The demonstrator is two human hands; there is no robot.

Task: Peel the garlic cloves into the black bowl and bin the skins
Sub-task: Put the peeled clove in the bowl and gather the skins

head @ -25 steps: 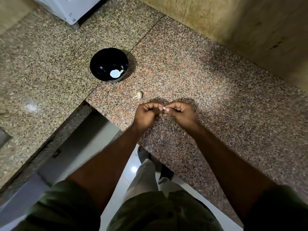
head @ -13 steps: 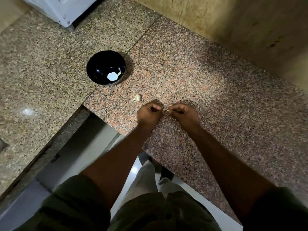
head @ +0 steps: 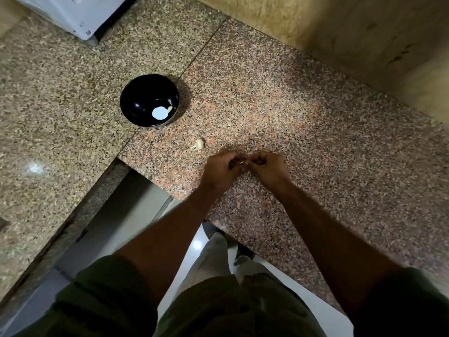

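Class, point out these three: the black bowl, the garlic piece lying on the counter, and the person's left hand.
black bowl (head: 136, 93): head view, bare inner wall.
garlic piece (head: 199, 143): head view, its middle.
left hand (head: 222, 167): head view, back of hand.

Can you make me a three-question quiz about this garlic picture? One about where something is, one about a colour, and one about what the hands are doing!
1. Where does the loose garlic piece lie?
A. inside the bowl
B. on the counter, between the bowl and the hands
C. on the floor

2. What colour is the bowl?
A. black
B. red
C. yellow

3. What are the left hand and right hand doing?
A. lying flat on the counter
B. lifting the bowl
C. together pinching a small pale clove

Answers: 1 B, it sits on the speckled granite counter just outside the bowl. 2 A, its walls are glossy black. 3 C, both sets of curled fingers meet on the clove.
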